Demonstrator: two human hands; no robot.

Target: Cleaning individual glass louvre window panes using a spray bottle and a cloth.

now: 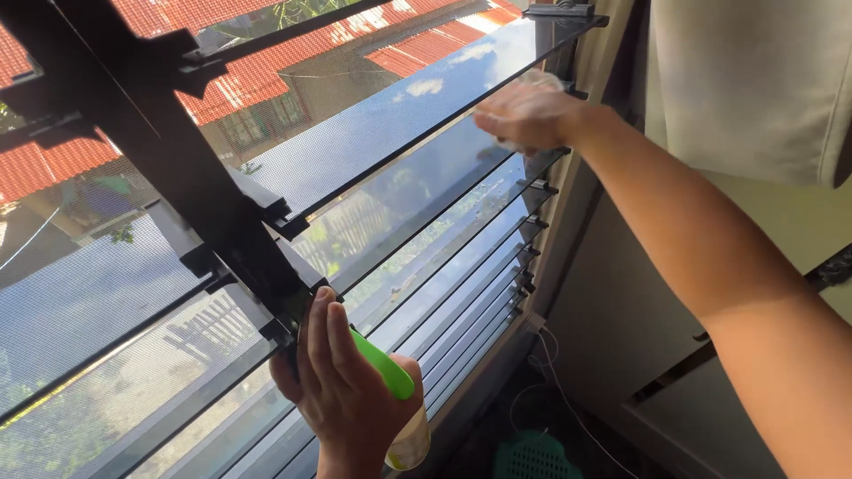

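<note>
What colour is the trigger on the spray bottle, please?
Bright green trigger, seen in the head view.

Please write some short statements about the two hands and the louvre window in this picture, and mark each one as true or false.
1. The left hand holds a spray bottle with a green trigger. True.
2. The right hand rests on the lowest glass slat. False: it presses a pale cloth on an upper glass slat, near its right end.
3. The slats are tilted open. True: gaps show between them, and red roofs are seen outside.
4. The window frame is white. False: it is dark, nearly black.
5. A green basket-like object lies on the floor under the window. True.
</note>
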